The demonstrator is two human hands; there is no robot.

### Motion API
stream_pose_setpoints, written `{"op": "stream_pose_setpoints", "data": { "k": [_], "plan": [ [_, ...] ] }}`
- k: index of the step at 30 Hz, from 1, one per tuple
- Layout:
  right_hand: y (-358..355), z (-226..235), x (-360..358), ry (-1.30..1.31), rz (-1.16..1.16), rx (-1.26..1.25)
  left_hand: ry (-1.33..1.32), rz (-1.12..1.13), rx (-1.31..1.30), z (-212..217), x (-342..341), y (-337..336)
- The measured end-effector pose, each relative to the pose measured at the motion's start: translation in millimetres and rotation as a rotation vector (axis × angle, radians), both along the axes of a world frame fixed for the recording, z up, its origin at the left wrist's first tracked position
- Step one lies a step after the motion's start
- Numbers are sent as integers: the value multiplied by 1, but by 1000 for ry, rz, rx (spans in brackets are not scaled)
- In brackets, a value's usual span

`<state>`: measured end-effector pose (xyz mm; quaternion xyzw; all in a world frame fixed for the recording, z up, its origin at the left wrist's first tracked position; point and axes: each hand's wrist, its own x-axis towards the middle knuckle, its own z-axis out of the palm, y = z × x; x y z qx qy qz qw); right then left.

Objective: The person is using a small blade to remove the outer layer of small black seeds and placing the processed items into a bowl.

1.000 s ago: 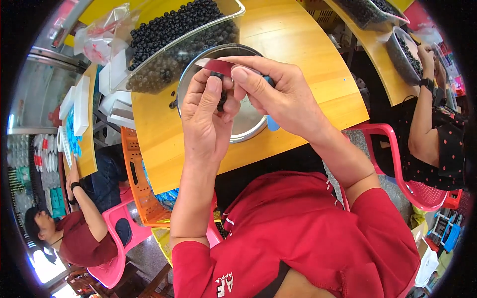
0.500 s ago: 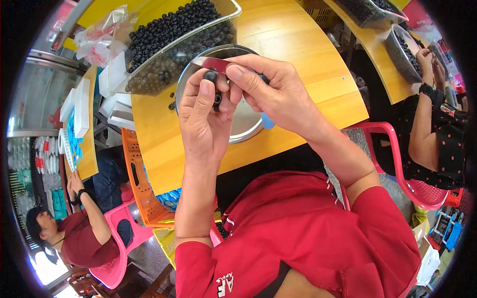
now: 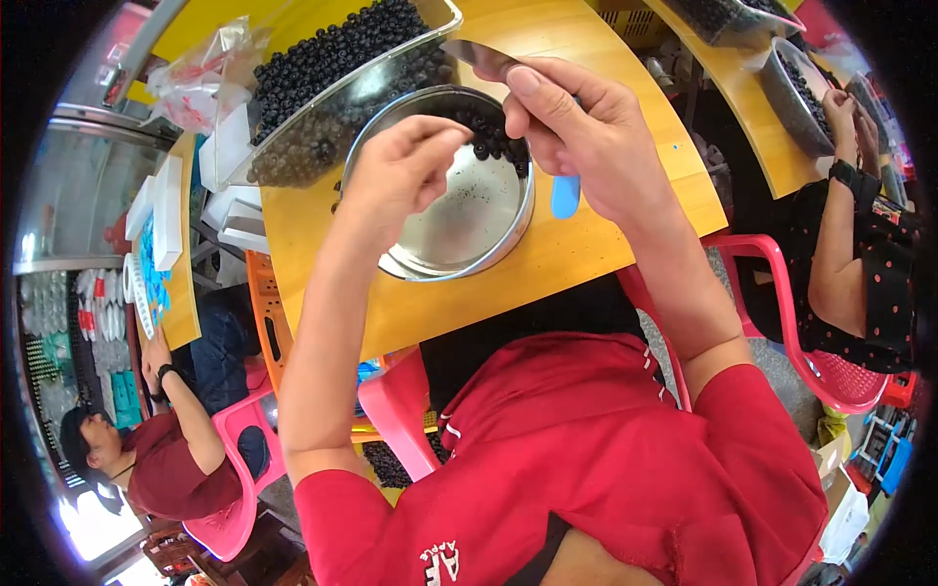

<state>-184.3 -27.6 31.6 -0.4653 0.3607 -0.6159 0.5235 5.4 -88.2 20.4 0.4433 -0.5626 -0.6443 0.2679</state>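
Note:
My right hand point(image 3: 601, 127) grips a knife point(image 3: 481, 59) with a blue handle; its blade points up and to the left, above the rim of a round metal basin point(image 3: 479, 220). Over the basin's left side is my left hand point(image 3: 396, 171), back of the hand up. Its thumb and fingertips are drawn together, and whatever they may hold is hidden. Small round black parts point(image 3: 500, 148) lie in the far right of the basin, between my hands. Dark specks dot its shiny floor.
A clear plastic bin point(image 3: 459, 16) heaped with black parts stands behind the basin on the wooden table point(image 3: 625, 186). A pink chair point(image 3: 396, 400) is beside my left arm. One person point(image 3: 176, 449) sits at the left, another point(image 3: 840, 264) at the right near a tub point(image 3: 787, 107).
My hands have moved apart. The left, which held black parts, now hovers lower over the basin, palm down. The right has lifted the knife up and to the right.

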Motion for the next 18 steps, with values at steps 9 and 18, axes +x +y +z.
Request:
{"op": "stream_pose_setpoints", "data": {
  "k": [9,18],
  "plan": [
    [1,1,-4,-40,21,7,-843,-388,-832,-20,-25,-11],
    [-4,-5,-4,-15,61,6,-854,-456,-751,-19,-11,-10]
  ]
}}
